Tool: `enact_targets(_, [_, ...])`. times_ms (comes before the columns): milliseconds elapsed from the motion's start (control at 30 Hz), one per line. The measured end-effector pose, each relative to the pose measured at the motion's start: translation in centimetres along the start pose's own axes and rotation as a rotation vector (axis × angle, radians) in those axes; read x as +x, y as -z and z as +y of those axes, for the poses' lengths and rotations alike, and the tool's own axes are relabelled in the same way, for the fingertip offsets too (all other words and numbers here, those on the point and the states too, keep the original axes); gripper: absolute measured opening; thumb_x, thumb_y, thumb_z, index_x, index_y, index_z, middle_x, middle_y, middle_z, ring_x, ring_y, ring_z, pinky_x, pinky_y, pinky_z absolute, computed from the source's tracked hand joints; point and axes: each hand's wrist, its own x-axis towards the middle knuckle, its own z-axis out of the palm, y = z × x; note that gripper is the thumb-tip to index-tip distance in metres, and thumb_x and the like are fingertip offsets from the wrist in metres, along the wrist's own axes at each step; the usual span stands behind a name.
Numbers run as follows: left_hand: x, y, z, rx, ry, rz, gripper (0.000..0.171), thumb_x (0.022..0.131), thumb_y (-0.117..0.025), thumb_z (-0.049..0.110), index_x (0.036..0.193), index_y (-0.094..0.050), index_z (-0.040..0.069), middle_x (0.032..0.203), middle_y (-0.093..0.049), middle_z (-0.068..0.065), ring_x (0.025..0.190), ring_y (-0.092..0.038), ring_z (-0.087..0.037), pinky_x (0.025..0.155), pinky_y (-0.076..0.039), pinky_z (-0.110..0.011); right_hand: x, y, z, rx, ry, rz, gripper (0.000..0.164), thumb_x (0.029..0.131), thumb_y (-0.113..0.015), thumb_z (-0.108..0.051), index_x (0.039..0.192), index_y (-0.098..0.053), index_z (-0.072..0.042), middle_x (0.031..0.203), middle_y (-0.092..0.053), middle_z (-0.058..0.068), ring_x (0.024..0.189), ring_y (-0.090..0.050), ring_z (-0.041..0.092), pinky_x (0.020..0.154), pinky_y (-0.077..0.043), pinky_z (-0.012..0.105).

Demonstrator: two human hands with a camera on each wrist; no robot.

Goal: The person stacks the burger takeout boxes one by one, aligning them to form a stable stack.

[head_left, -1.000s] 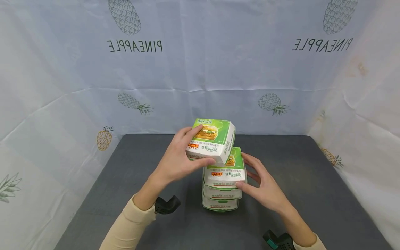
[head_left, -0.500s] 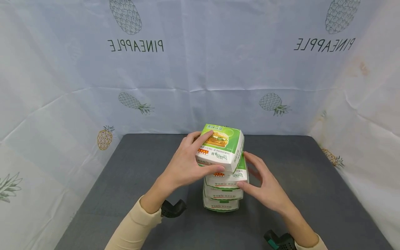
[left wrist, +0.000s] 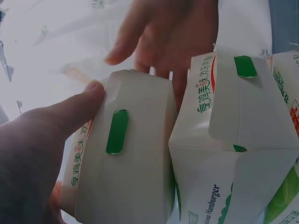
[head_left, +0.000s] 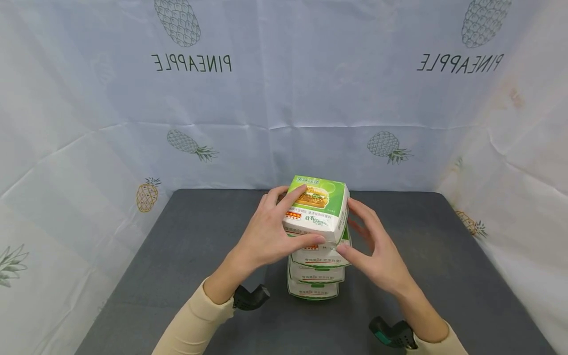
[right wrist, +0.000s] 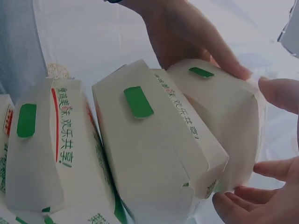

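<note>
In the head view, my left hand (head_left: pixel 270 231) grips a green-and-white hamburger box (head_left: pixel 312 204), thumb along the front and fingers over the lid. That box sits slightly askew at the top of a stack of three similar boxes (head_left: pixel 316 274). My right hand (head_left: pixel 381 251) is cupped at the right side of the stack, its fingertips right at the top box's side and its thumb near the front corner. The left wrist view shows the gripped box (left wrist: pixel 121 168) tilted against the box below (left wrist: pixel 233 126). In the right wrist view, the right fingers (right wrist: pixel 275 168) reach the gripped box's edge (right wrist: pixel 224 126).
A dark grey table (head_left: pixel 213 217) carries the stack. White cloth (head_left: pixel 284 98) printed with pineapples surrounds it at the back and sides. A black wrist device (head_left: pixel 251 297) is on the left wrist, and another (head_left: pixel 392 334) on the right.
The left hand has brought the hamburger box right and slightly down over the stack. The right hand has risen from the box below to the top box's side.
</note>
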Motion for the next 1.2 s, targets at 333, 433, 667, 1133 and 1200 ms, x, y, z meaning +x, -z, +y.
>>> enact_targets(333, [-0.4, 0.1, 0.2, -0.059, -0.023, -0.018, 0.091, 0.08, -0.082, 0.057, 0.157, -0.039, 0.036, 0.151, -0.037, -0.004, 0.132, -0.037, -0.024, 0.092, -0.047, -0.045, 0.5, -0.2, -0.7, 0.049, 0.025, 0.08, 0.08, 0.088, -0.066, 0.013, 0.158, -0.036, -0.011, 0.158, -0.033, 0.008, 0.144, -0.035, 0.022, 0.11, -0.037, 0.021])
enact_targets(433, [-0.6, 0.2, 0.1, -0.114, -0.037, -0.028, 0.087, 0.083, -0.081, 0.051, 0.157, -0.039, 0.035, 0.153, -0.036, -0.003, 0.134, -0.037, -0.023, 0.095, -0.046, -0.048, 0.5, 0.2, -0.6, 0.115, 0.034, 0.069, 0.076, 0.091, -0.061, 0.014, 0.158, -0.034, -0.007, 0.158, -0.032, 0.012, 0.144, -0.035, 0.022, 0.109, -0.038, 0.021])
enact_targets(667, [-1.0, 0.1, -0.8, -0.289, -0.11, -0.029, 0.071, 0.092, -0.077, 0.03, 0.154, -0.046, 0.021, 0.15, -0.039, -0.004, 0.126, -0.048, -0.016, 0.098, -0.05, -0.039, 0.6, 1.1, -0.2, 0.272, 0.049, 0.04, 0.064, 0.096, -0.049, 0.014, 0.156, -0.032, 0.003, 0.156, -0.034, 0.017, 0.142, -0.039, 0.024, 0.098, -0.049, 0.024])
enact_targets(1133, [-1.8, -0.4, -1.5, -0.35, -0.125, -0.001, 0.066, 0.092, -0.076, 0.025, 0.152, -0.049, 0.019, 0.148, -0.041, -0.004, 0.127, -0.048, -0.017, 0.099, -0.05, -0.038, 0.0, 1.1, 0.1, 0.259, 0.02, 0.022, 0.061, 0.097, -0.049, 0.013, 0.155, -0.035, 0.003, 0.154, -0.038, 0.016, 0.139, -0.042, 0.021, 0.1, -0.048, 0.024])
enact_targets(1200, [-1.8, -0.4, -1.6, -0.349, -0.126, 0.001, 0.066, 0.092, -0.076, 0.025, 0.152, -0.049, 0.019, 0.148, -0.041, -0.003, 0.128, -0.047, -0.016, 0.099, -0.05, -0.038, 0.0, 1.0, 0.1, 0.26, 0.015, 0.017, 0.062, 0.097, -0.049, 0.012, 0.156, -0.034, 0.003, 0.154, -0.037, 0.016, 0.14, -0.042, 0.021, 0.099, -0.049, 0.024])
